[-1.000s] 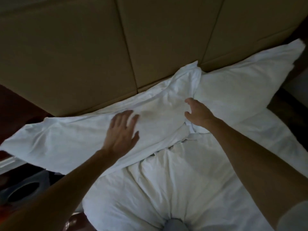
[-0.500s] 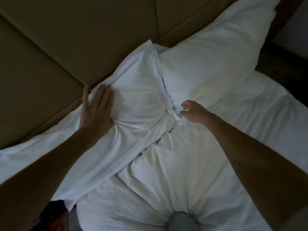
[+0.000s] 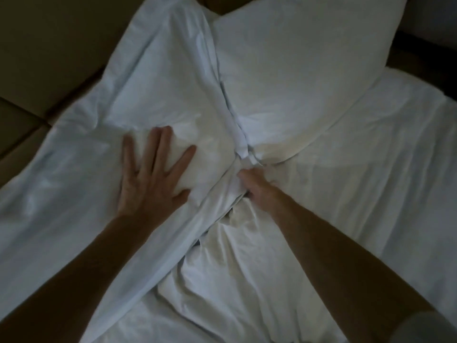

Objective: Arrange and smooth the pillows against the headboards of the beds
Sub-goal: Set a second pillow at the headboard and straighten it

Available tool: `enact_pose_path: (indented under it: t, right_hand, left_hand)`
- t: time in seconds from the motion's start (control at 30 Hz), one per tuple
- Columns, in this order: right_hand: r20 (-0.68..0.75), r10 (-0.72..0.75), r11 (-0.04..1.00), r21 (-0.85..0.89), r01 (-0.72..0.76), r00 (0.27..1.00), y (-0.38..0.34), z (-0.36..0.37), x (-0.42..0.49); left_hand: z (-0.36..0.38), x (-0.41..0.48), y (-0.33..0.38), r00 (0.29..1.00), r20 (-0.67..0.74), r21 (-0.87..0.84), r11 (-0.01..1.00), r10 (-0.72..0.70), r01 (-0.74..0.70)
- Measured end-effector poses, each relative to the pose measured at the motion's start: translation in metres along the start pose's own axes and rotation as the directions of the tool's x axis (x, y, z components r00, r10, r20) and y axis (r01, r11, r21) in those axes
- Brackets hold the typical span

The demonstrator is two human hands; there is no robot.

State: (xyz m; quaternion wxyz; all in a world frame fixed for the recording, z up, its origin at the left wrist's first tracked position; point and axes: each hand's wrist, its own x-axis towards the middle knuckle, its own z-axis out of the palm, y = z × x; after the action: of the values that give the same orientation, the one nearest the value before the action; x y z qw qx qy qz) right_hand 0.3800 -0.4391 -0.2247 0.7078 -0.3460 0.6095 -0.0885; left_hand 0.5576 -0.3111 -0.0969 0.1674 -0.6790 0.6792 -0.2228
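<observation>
The left hand [image 3: 153, 174] has slid down from the headboard [image 3: 49, 45] edge to press, fingers spread, mid-frame on the left pillow [image 3: 158, 95], while the right hand [image 3: 254, 186] still pinches its lower corner, so smoothing looks nearly finished.

A: Which parts could not be read?
B: The right hand [image 3: 257, 186] had its fingertips buried in folds of the left pillow [image 3: 158, 95]; its grip was unclear.
A: And the edges?
B: The right pillow [image 3: 296, 70] and headboard [image 3: 49, 45] were cropped at the top; the room was dim.
</observation>
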Motion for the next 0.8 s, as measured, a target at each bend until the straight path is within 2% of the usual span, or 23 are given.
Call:
enact_pose_path:
  t: [0.17, 0.27, 0.33, 0.37, 0.4, 0.43, 0.47, 0.5, 0.53, 0.57, 0.6, 0.63, 0.67, 0.73, 0.77, 0.8]
  right_hand:
    - [0.099, 0.067, 0.997, 0.028, -0.070, 0.993, 0.015, 0.032, 0.003]
    - [0.144, 0.121, 0.992, -0.064, -0.113, 0.982, 0.007, 0.026, 0.010]
    - [0.114, 0.108, 0.991, -0.088, -0.098, 0.988, 0.002, 0.025, 0.007]
    - [0.071, 0.065, 0.995, -0.078, -0.059, 0.995, 0.002, 0.027, 0.005]
    - [-0.027, -0.044, 0.993, -0.112, 0.041, 0.999, 0.005, 0.031, 0.005]
    - [-0.138, -0.235, 0.950, -0.242, 0.197, 0.962, 0.008, 0.035, 0.001]
    - [-0.191, -0.463, 0.835, -0.423, 0.353, 0.866, 0.012, 0.038, -0.002]
    - [-0.149, -0.671, 0.654, -0.582, 0.484, 0.727, 0.016, 0.039, -0.005]
    - [-0.027, -0.796, 0.455, -0.685, 0.569, 0.604, 0.019, 0.037, -0.007]
    - [0.137, -0.821, 0.293, -0.732, 0.615, 0.554, 0.022, 0.033, -0.002]
    - [0.276, -0.767, 0.197, -0.758, 0.622, 0.580, 0.025, 0.028, 0.000]
    - [0.356, -0.672, 0.167, -0.782, 0.600, 0.650, 0.031, 0.021, 0.009]
    - [0.357, -0.579, 0.185, -0.818, 0.545, 0.732, 0.033, 0.014, 0.015]
    - [0.231, -0.445, 0.368, -0.834, 0.412, 0.865, 0.035, 0.000, 0.025]
    - [0.178, -0.378, 0.430, -0.835, 0.343, 0.908, 0.032, -0.003, 0.028]
    - [0.139, -0.314, 0.424, -0.865, 0.270, 0.939, 0.024, -0.001, 0.025]
  left_hand:
    - [0.002, 0.006, -0.017, 0.999, -0.037, -0.017, 1.000, 0.016, -0.016]
    - [0.004, 0.013, -0.018, 1.000, -0.025, -0.009, 1.000, 0.004, -0.004]
    - [0.006, 0.016, -0.016, 1.000, -0.013, -0.008, 1.000, 0.013, -0.014]
    - [0.007, 0.016, -0.015, 1.000, -0.012, -0.011, 1.000, 0.019, -0.019]
    - [0.006, 0.016, -0.015, 1.000, -0.013, -0.015, 1.000, 0.024, -0.025]
    - [0.005, 0.015, -0.015, 0.999, -0.014, -0.016, 0.999, 0.029, -0.029]
    - [0.005, 0.015, -0.015, 0.999, -0.013, -0.012, 0.999, 0.033, -0.034]
    - [0.005, 0.014, -0.016, 0.999, -0.012, -0.007, 0.999, 0.038, -0.038]
    - [0.004, 0.014, -0.016, 0.999, -0.007, -0.005, 0.999, 0.044, -0.044]
    - [0.005, 0.014, -0.016, 0.999, 0.002, -0.005, 0.999, 0.052, -0.052]
    - [0.006, 0.014, -0.016, 0.998, 0.010, 0.000, 0.998, 0.060, -0.060]
    - [0.008, 0.013, -0.016, 0.998, 0.014, 0.006, 0.998, 0.064, -0.064]
    - [0.009, 0.012, -0.016, 0.998, 0.014, 0.009, 0.998, 0.065, -0.066]
    - [0.009, 0.010, -0.016, 0.997, 0.016, 0.008, 0.997, 0.071, -0.071]
    - [0.007, 0.009, -0.018, 0.997, 0.017, 0.002, 0.997, 0.078, -0.078]
    - [0.005, 0.009, -0.019, 0.996, 0.017, -0.008, 0.996, 0.086, -0.086]
